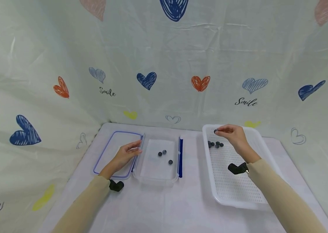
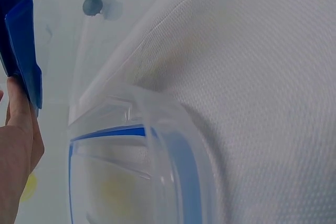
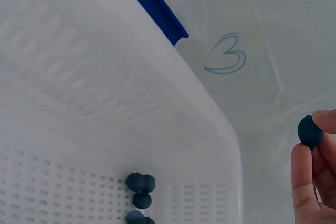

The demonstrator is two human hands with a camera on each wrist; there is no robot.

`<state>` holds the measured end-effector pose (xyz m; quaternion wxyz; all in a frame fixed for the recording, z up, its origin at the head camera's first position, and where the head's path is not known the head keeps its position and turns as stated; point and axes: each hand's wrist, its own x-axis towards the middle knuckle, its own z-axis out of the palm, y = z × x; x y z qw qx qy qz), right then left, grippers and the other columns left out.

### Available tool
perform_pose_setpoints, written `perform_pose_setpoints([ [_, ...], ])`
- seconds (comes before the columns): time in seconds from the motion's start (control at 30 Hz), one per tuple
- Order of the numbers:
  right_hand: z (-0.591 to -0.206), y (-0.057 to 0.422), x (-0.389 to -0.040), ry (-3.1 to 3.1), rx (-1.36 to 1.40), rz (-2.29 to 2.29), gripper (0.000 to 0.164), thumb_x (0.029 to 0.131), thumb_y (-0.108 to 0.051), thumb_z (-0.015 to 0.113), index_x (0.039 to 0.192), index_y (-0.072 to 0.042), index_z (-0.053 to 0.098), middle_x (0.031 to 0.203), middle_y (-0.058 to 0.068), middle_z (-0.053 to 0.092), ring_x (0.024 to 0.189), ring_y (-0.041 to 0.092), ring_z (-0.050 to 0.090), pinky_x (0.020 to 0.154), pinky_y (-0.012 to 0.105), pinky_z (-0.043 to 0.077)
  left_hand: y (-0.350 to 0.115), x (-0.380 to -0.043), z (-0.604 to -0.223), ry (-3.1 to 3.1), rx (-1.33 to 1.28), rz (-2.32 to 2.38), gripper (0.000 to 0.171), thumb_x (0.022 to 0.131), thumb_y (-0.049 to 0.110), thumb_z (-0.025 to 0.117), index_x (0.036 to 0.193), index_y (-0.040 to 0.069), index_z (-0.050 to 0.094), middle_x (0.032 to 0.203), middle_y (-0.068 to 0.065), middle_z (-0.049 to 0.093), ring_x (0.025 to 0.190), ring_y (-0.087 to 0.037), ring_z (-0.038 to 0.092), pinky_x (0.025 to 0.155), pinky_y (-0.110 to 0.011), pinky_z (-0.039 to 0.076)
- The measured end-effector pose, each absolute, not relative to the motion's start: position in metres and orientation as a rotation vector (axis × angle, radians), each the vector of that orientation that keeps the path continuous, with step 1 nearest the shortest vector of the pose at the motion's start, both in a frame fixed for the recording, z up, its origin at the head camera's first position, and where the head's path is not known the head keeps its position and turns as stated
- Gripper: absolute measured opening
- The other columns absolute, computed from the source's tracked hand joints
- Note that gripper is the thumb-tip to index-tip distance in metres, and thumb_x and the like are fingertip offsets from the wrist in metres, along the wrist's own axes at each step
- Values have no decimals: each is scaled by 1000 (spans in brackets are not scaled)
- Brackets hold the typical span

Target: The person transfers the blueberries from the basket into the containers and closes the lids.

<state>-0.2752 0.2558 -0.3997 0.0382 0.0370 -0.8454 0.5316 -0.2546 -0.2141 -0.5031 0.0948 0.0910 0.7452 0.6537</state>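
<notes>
My right hand (image 1: pixel 235 137) pinches a blueberry (image 3: pixel 310 131) between thumb and fingertips, over the far left corner of a white perforated basket (image 1: pixel 220 197). Several more blueberries (image 1: pixel 217 144) lie grouped on the basket floor below it. To the left stands a clear plastic container (image 1: pixel 155 179) with blue side latches; three blueberries (image 1: pixel 164 152) rest inside. My left hand (image 1: pixel 126 155) is at the container's left side, its extended fingers touching the blue latch (image 2: pixel 23 45) there. Blue-rimmed and clear, the lid (image 1: pixel 114 139) lies flat at the left, partly behind that hand.
A white cloth covers the table (image 1: pixel 158 207). Behind and to the left hangs a pale curtain (image 1: pixel 175 58) printed with hearts and the word Smile. Another blue latch flap (image 1: pixel 180 158) sticks out on the container's right side, facing the basket.
</notes>
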Motion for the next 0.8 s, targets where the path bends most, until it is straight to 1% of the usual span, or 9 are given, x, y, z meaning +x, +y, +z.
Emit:
perform_pose_setpoints([
  [0.17, -395, 247, -277, -2528, 139, 1747, 38, 90, -13, 77, 114, 13, 65, 97, -3, 68, 90, 7, 62, 82, 16, 49, -213, -254, -502, 2217, 263, 1932, 63, 96, 14, 69, 150, -1, 42, 153, -23, 39, 135, -38, 43, 105, -29, 42],
  [0.23, -393, 242, -277, -2511, 152, 1776, 39, 89, -13, 77, 115, 13, 65, 96, -5, 68, 91, 7, 63, 83, 17, 49, -213, -254, -501, 2227, 259, 1924, 63, 96, 14, 69, 150, -1, 41, 153, -23, 39, 135, -38, 43, 106, -30, 41],
  [0.47, -389, 227, -282, -2515, 186, 1783, 39, 88, -17, 79, 113, 10, 67, 99, 0, 70, 94, 10, 63, 88, 24, 49, -214, -252, -502, 2239, 247, 1904, 63, 96, 16, 69, 150, 0, 41, 153, -22, 39, 135, -37, 44, 108, -35, 39],
  [0.53, -388, 222, -282, -2509, 202, 1794, 39, 87, -16, 79, 113, 10, 68, 98, -1, 70, 94, 11, 64, 88, 26, 49, -214, -253, -501, 2242, 249, 1903, 63, 96, 17, 69, 150, 1, 41, 153, -21, 40, 135, -37, 44, 108, -36, 39],
  [0.7, -385, 211, -283, -2514, 237, 1825, 37, 88, -15, 79, 112, 10, 68, 99, 0, 70, 92, 12, 65, 86, 25, 51, -214, -253, -501, 2237, 250, 1914, 63, 96, 17, 69, 150, 1, 42, 153, -21, 39, 136, -37, 43, 108, -36, 38],
  [0.8, -385, 206, -283, -2530, 252, 1827, 36, 88, -15, 79, 112, 9, 68, 102, 3, 69, 93, 13, 65, 85, 26, 51, -214, -252, -502, 2240, 256, 1909, 63, 96, 17, 69, 150, 1, 41, 154, -21, 38, 136, -37, 43, 108, -36, 38],
])
